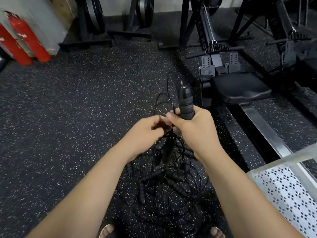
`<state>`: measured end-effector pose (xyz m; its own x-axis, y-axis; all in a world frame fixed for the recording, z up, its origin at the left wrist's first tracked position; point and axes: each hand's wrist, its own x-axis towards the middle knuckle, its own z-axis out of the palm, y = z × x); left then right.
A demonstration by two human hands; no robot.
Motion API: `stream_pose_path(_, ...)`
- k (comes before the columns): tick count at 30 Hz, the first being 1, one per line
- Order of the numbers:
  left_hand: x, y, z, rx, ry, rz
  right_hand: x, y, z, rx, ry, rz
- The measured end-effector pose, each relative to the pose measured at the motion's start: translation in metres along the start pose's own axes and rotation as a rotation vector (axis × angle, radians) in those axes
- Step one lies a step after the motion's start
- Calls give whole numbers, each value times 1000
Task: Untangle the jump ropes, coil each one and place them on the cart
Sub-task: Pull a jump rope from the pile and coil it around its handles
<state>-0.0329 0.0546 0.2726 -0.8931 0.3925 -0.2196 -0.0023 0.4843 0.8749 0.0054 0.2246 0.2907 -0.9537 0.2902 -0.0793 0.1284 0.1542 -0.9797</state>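
**Spotter:** Head view. Your right hand (pixel 193 129) was wrapped tight round one foam handle (pixel 186 102), its swivel end pointing to 12 o'clock. Your left hand (pixel 147 133) sat touching it at 9 o'clock, fingertips drawn together and pinching the thin cord (pixel 173 107) beside your right thumb.

**Logger:** Noted. The tangle (pixel 164 177) hung and pooled at 6 o'clock from your hands, partly lifted, the rest on the speckled floor (pixel 68 117) between your feet. Several other handles were knotted into it. How many ropes there were, I couldn't tell. Nothing looked coiled yet.

**Spotter:** Main risk, as I judged it: if you hauled that handle up toward 12, the loops below would cinch instead of freeing. The cord is thin, so a snag would bite down hard.

**Logger:** Second one: loose loops lay close to your toes. A step back could have caught a foot and dragged the whole heap.

**Spotter:** Third: the rower (pixel 240 88) stood near at 2 o'clock. A swinging handle or a loop of slack could have hooked its footplates or rail.

**Logger:** The cart (pixel 274 162) was at 4 o'clock, near your right forearm and apart from the ropes. A loose coil dropped there might have sprung open.
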Motion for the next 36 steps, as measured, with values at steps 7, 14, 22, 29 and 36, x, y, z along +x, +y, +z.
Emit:
stream_pose_path(7,5,-11,15,93,-33,39,-8,-24,-9,288,-9,-11)
stream_pose_path(14,4,-12,18,251,23,141,-10,-31,-10,400,7,4)
stream_pose_path(22,3,-11,8,123,86,141,-6,-30,-14,440,44,-17)
stream_pose_path(29,0,-9,6,157,196,228,-6,-29,-13,418,46,-20)
stream_pose_path(36,0,-7,2,101,387,209,-6,-28,-14,407,59,-37)
